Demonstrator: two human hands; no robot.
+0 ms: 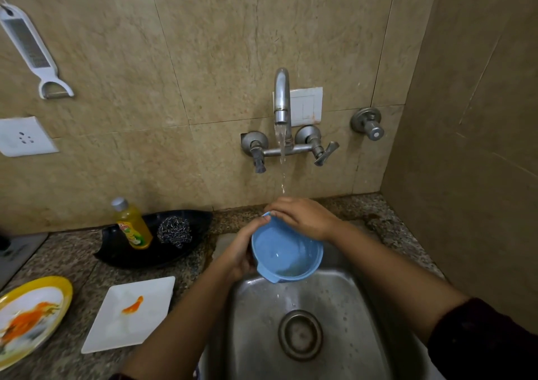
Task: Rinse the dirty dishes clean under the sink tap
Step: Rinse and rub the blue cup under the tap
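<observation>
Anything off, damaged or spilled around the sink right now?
Black oval tray left of the steel sink has a jagged left end, seemingly broken. White switch-like wall plate sits right behind the running metal tap, orange-stained. Yellow soap bottle leans in the tray.

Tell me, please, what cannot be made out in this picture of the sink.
Head view only.
- Outside and underside of the bowl: hidden by the left hand and the bowl's own wall.
- Thumb of the right hand: hidden under the hand, so its hold on the rim is unclear.
- The yellow plate: blurred, cut off by the left edge.
- Label of the soap bottle: too small to read.
</observation>
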